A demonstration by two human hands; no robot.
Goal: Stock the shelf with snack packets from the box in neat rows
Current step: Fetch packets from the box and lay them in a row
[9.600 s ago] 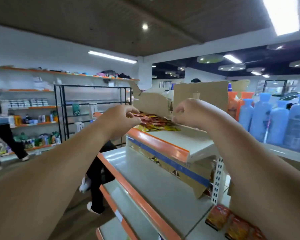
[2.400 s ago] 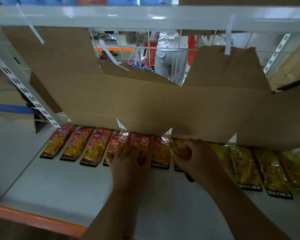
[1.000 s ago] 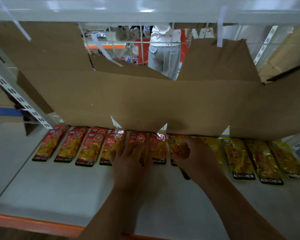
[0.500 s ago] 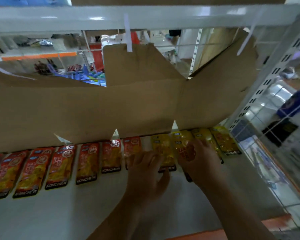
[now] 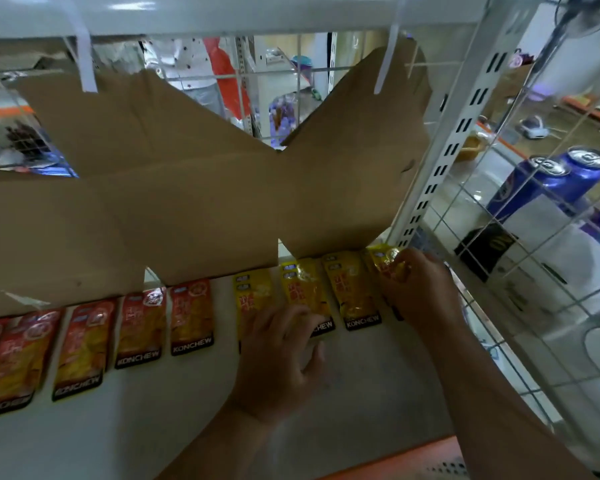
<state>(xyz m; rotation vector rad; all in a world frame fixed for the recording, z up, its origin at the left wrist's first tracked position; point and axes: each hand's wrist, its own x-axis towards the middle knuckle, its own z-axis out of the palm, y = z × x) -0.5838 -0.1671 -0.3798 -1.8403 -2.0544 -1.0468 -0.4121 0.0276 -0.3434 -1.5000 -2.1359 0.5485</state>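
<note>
Snack packet (image 5: pixel 386 258) at row's end is pinched in right hand (image 5: pixel 421 294); left hand (image 5: pixel 281 355) rests relaxed on yellow packets (image 5: pixel 305 287)

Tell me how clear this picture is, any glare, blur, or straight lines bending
Head view: glare streaks the upper shelf edge; wide-angle distortion tilts the white post; red packets at far left smear, while the brand on the yellow packets reads fine; left hand and right hand, gripping the end packet, look slightly soft.

Dim under-shelf light, brighter behind; soft motion blur, wide-angle edge bending
</note>
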